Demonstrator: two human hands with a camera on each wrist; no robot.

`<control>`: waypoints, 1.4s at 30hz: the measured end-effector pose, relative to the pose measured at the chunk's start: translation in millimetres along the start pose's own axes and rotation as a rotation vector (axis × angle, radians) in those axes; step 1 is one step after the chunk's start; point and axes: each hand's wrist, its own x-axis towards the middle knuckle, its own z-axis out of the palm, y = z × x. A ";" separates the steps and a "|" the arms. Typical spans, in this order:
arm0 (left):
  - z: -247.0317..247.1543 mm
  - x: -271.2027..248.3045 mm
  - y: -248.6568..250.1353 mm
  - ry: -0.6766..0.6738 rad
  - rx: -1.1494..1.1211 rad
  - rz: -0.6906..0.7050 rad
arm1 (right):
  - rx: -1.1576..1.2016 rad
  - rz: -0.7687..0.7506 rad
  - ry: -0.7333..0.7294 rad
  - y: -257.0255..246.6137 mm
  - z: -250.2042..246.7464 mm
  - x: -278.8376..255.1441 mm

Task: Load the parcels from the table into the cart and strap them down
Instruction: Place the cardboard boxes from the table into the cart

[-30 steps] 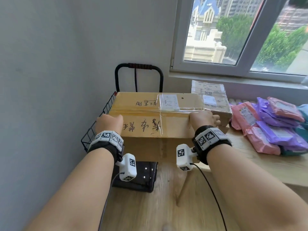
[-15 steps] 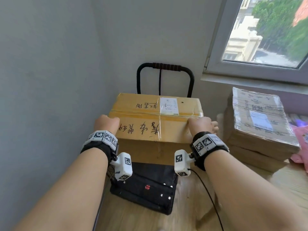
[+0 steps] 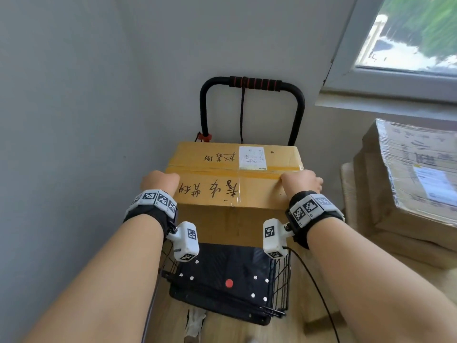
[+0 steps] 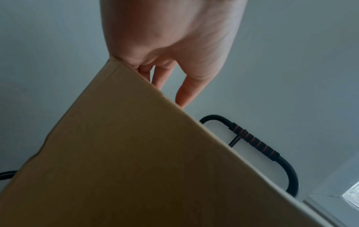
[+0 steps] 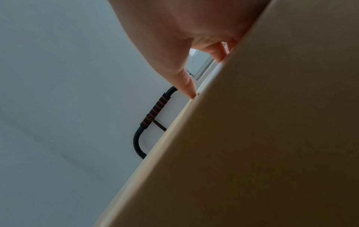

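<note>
A large cardboard box (image 3: 232, 184) with handwriting and a white label sits in the back of the black wire cart (image 3: 282, 280), just below the cart handle (image 3: 254, 82). My left hand (image 3: 159, 180) grips the box's left top edge, and my right hand (image 3: 300, 180) grips its right top edge. In the left wrist view the fingers (image 4: 182, 95) reach past the edge of the box (image 4: 136, 161). In the right wrist view a fingertip (image 5: 191, 92) presses on the edge of the box (image 5: 252, 145). A dark strap (image 3: 242, 115) hangs from the handle.
A plastic-wrapped cardboard parcel (image 3: 408, 174) stands close on the right, on the wooden table. The grey wall (image 3: 61, 144) runs along the cart's left side. A black panel with white dots (image 3: 222, 276) covers the cart's front. A window (image 3: 408, 45) is at the upper right.
Both hands have carried the box left, away from the table, and down into the cart. The pink and purple bags have dropped out of view.
</note>
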 end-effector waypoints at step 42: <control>231.7 219.4 -9.5 -0.477 0.557 0.138 | -0.419 0.186 -0.309 45.4 223.5 186.8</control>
